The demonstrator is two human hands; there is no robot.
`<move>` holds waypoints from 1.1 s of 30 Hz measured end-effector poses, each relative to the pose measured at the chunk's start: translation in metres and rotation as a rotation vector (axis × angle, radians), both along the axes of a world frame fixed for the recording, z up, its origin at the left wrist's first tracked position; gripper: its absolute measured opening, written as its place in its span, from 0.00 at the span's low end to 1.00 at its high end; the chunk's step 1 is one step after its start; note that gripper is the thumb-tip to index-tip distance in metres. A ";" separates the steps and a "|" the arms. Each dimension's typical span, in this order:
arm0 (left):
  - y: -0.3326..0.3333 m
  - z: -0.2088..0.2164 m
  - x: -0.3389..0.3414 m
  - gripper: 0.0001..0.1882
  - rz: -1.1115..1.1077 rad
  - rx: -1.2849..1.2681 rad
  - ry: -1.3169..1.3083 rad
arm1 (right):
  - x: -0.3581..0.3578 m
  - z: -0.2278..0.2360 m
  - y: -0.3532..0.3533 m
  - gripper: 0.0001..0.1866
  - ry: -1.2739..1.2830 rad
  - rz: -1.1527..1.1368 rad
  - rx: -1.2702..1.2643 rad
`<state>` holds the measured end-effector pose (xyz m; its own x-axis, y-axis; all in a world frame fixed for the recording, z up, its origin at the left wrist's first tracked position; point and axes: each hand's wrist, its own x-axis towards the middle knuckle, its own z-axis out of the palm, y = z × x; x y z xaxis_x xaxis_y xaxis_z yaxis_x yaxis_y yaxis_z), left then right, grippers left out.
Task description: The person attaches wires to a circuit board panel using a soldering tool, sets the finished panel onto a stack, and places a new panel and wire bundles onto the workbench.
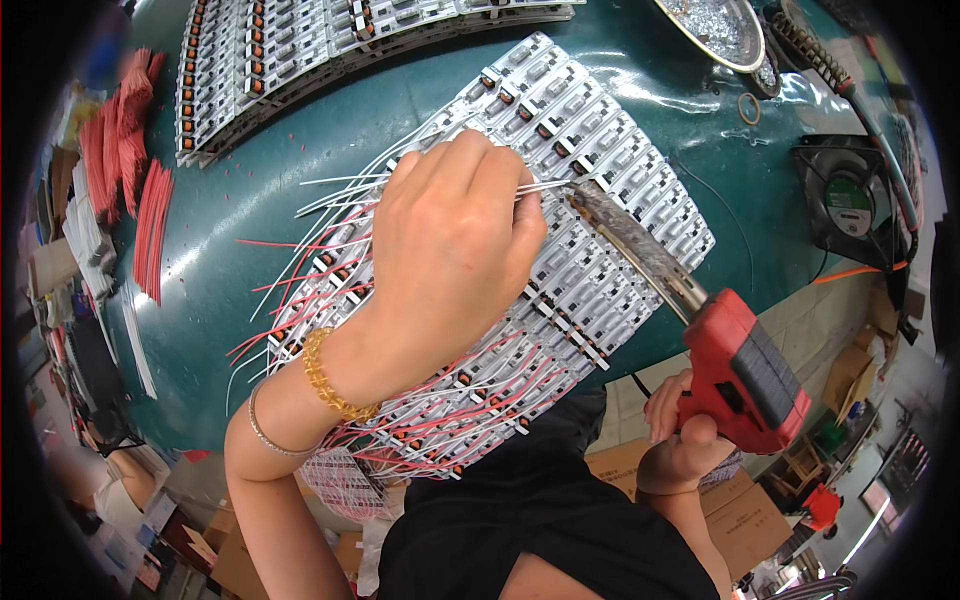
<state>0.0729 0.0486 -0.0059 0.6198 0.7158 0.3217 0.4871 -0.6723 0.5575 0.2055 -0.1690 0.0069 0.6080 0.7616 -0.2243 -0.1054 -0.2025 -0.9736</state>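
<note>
While the left hand (450,225) pinches wires (543,187), a bowl (758,40) holds scraps (712,20) — silvery ones.

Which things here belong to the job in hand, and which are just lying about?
Job, as it looks:
white wires, in the left hand
red soldering gun, in the right hand
component panel below the wires
red wire bundle, stacked panels (likely stock)

Seemingly just lying about:
tan ring
black fan
cardboard boxes

Left hand (450,225): bare, back uppermost; fingers were curled under, thumb drawn against the forefinger in a pinch. Left arm (282,505): bare, rose from the lower edge, then bent rightward. Right hand (682,440): bare, sat lower, fingers wrapped in a grip.
</note>
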 end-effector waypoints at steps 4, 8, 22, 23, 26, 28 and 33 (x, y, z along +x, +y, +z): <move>0.002 -0.005 -0.005 0.05 0.005 -0.006 -0.001 | -0.007 0.012 0.014 0.41 -0.010 -0.038 0.016; 0.001 -0.003 -0.004 0.04 -0.004 -0.003 0.008 | -0.007 0.012 0.015 0.43 0.003 -0.011 0.016; 0.004 0.015 -0.015 0.03 -0.058 -0.003 -0.112 | 0.003 0.015 0.000 0.45 0.055 0.056 0.055; 0.001 0.021 -0.013 0.03 -0.046 -0.018 -0.051 | 0.004 0.013 -0.003 0.45 0.077 0.068 0.066; -0.002 0.027 -0.006 0.03 -0.026 -0.033 0.018 | 0.004 0.010 -0.008 0.46 0.081 0.043 0.083; -0.002 0.024 -0.003 0.03 -0.017 -0.034 0.027 | 0.001 0.014 -0.006 0.45 0.089 0.043 0.069; -0.005 0.011 -0.003 0.06 -0.004 -0.117 0.058 | 0.001 0.007 -0.007 0.44 0.055 0.053 0.057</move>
<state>0.0696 0.0435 0.0055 0.6379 0.7439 0.1992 0.5184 -0.6060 0.6033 0.2070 -0.1764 0.0138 0.5544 0.8049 -0.2116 -0.1498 -0.1536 -0.9767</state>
